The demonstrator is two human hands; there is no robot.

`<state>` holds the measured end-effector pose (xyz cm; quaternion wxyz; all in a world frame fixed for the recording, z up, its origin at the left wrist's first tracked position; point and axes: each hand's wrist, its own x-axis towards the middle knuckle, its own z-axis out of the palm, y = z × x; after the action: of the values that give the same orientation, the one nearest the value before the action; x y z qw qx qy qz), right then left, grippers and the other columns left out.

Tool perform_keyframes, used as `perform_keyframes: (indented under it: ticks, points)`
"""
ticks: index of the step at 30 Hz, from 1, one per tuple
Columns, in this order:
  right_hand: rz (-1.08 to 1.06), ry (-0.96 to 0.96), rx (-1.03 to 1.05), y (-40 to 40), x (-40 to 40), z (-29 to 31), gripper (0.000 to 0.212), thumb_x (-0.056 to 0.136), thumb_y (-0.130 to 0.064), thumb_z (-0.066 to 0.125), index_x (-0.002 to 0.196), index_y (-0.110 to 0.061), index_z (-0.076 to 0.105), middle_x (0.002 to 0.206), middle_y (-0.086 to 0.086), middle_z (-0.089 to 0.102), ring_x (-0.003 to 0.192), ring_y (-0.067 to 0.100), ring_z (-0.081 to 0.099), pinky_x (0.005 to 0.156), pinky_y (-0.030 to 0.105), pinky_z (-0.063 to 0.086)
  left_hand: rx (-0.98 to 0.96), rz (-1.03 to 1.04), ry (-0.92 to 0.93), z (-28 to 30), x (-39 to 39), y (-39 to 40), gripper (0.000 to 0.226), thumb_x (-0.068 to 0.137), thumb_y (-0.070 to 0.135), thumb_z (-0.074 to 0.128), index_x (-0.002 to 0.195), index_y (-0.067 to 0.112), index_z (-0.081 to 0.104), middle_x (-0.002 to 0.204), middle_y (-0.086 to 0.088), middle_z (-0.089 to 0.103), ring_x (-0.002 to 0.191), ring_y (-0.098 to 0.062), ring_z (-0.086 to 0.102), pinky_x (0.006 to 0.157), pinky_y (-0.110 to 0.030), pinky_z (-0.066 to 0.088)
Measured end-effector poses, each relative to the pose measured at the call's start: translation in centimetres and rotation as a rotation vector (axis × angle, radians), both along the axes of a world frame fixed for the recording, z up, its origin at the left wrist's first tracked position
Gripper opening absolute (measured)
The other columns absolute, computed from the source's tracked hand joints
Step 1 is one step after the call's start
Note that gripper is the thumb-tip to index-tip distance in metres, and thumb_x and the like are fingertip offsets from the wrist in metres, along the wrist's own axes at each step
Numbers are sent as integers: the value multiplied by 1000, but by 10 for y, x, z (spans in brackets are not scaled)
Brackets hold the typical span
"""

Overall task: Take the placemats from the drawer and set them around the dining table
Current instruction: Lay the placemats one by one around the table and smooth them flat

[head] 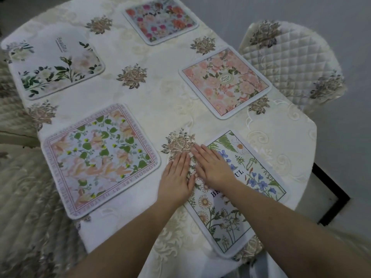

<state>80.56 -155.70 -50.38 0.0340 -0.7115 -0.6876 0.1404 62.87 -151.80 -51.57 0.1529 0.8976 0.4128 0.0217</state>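
Five placemats on the bench (166,109) in total, all flat on a cream tablecloth (158,91) with gold flower patches, and a quilted chair (291,61) sits just beside the far right edge. Both hands lie flat, fingers straight, gripping nothing: left hand (176,177) and right hand (212,167) press the near-left corner of the daisy placemat (241,197), nearest on the right. The others: cherry blossom placemat (100,159), pink placemat (224,81), white leafy placemat (54,63), bright rose placemat (160,19).

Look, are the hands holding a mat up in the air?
No, both hands lie flat on the wildflower mat on the table.
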Motion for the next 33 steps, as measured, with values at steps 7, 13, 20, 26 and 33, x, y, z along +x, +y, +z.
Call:
perform_keyframes:
  ticks: [7,13,20,26,33]
  points:
    - [-198,-31,-14,9,35,2,66,100,-54,12,157,-23,4,163,-6,-1,149,6,-5,122,32,-3,-8,-7,27,2,0,0,66,101,49,24,157,17,9,165,1,5,151,-12,-3,121,-36,3]
    - [-389,-69,-76,-11,87,2,67,102,-55,10,156,-19,-5,164,-2,-8,150,12,-7,120,33,-5,1,-2,21,3,0,0,66,101,49,23,157,17,6,164,1,2,151,-14,-3,121,-35,0]
    - [-642,-139,-73,-87,121,12,74,97,-53,2,156,-9,8,164,9,7,151,20,4,123,39,2,-29,-43,81,6,1,5,66,101,50,13,156,18,-5,163,1,-11,150,-14,-14,122,-38,-4]
    - [-642,-33,20,-104,25,21,63,96,-32,19,154,-7,21,162,10,16,150,22,13,123,40,9,50,-110,34,23,33,-14,64,96,29,28,155,8,16,163,-10,13,151,-24,10,122,-42,-1]
    - [-542,-18,-45,-128,-44,6,61,102,-44,13,156,-16,10,163,1,5,150,12,-3,121,34,-5,-15,-209,68,9,33,-42,58,103,38,20,157,19,12,164,0,5,151,-14,-1,122,-39,-2]
